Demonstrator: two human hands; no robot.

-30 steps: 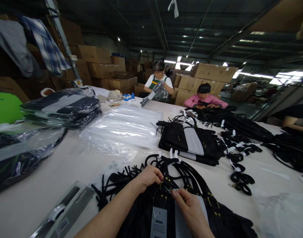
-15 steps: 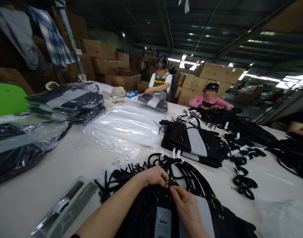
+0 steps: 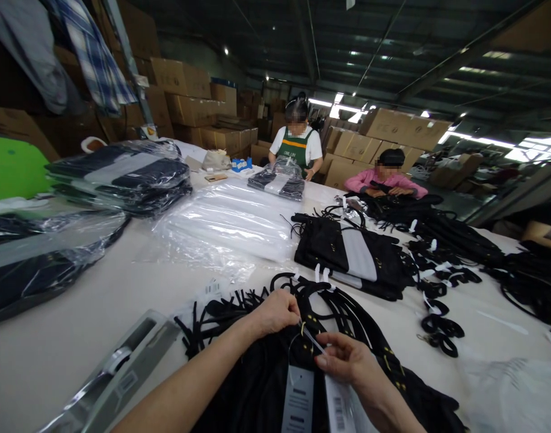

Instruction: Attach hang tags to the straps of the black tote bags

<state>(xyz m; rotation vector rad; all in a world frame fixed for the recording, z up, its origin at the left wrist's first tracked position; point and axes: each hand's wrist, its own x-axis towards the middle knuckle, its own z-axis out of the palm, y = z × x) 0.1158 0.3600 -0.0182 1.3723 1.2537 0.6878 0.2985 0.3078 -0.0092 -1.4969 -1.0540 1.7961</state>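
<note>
My left hand (image 3: pixel 278 310) is closed in a pinch beside a small gold ring on the black fabric goods (image 3: pixel 261 385). A thin pale strip (image 3: pixel 312 340) runs from its fingertips to my right hand (image 3: pixel 347 358), which pinches the other end between thumb and forefinger. Beneath my hands hangs a grey tag (image 3: pixel 298 397) on a looped string. Beside it, under my right hand, lies a white barcode label (image 3: pixel 338 406). Black straps (image 3: pixel 343 307) with gold eyelets fan out behind my hands.
A grey device (image 3: pixel 117 373) stands at the left front. Clear plastic bags (image 3: pixel 230 222) lie mid-table. Bagged stacks (image 3: pixel 122 174) sit on the left, and folded black goods (image 3: pixel 325 246) and coiled straps (image 3: pixel 442 328) on the right. Two people work across the table.
My right hand has moved right and down, away from my left, and the pale strip now shows between them. The barcode label has come into view. The person in the green apron has straightened.
</note>
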